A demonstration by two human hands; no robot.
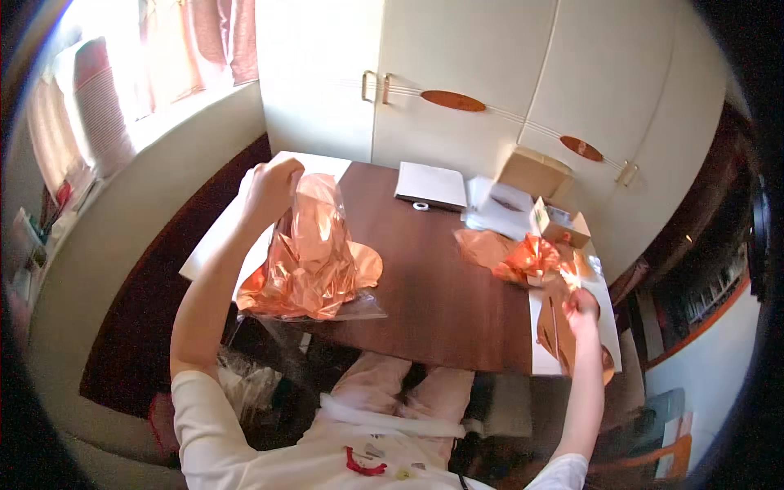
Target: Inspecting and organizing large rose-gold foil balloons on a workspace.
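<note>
Raised over the left part of the table, my left hand (pixel 273 186) is closed on the top of a clear plastic bag (pixel 365 309). Crumpled, shiny copper-orange foil (pixel 314 253) fills the bag, and a rounded foil lobe (pixel 367 265) sticks out on its right side. At the table's right end my right hand (pixel 581 310) pinches a flat copper foil piece (pixel 554 328), which hangs down toward the near edge. It resembles a deflated foil balloon, though blur hides its full shape. More orange foil (pixel 527 257) lies bunched just beyond that hand.
The brown table (pixel 425 286) has white end panels. At its back are a white flat box (pixel 431 184), a white ring (pixel 420 207), papers (pixel 500 214), a cardboard box (pixel 535 173) and a smaller open box (pixel 562 222). White cupboards (pixel 457 49) stand behind.
</note>
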